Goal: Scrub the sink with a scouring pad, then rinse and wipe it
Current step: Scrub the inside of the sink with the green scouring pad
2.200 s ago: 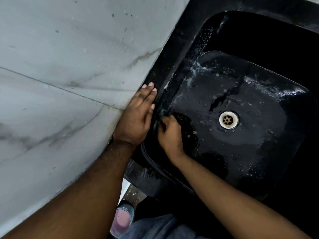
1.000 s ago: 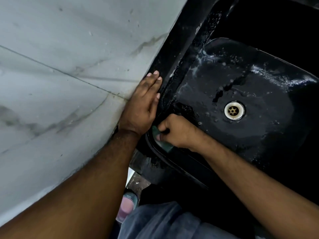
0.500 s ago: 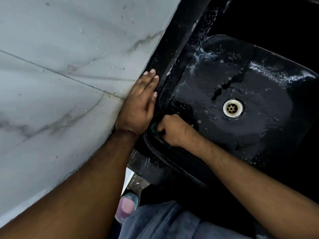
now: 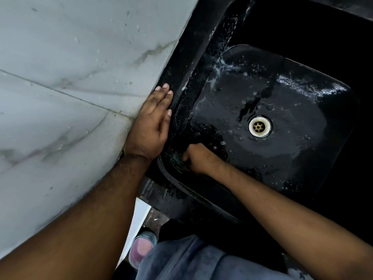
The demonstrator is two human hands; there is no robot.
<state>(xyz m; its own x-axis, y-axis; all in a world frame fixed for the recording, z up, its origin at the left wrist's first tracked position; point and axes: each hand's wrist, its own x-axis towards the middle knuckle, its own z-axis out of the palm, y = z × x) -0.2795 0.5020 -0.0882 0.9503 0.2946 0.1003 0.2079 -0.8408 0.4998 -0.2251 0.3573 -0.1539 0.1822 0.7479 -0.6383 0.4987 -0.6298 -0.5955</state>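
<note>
sink (image 4: 286, 158) wall's near-left corner carries the scouring pad (image 4: 177, 157), pinned under the right hand (image 4: 198, 157), whose curled fingers grip it; the left hand (image 4: 150, 126) lies flat and open along the rim, just beside.

Head view – close, steeply down into sink (image 4: 282, 158) – single camera.
</note>
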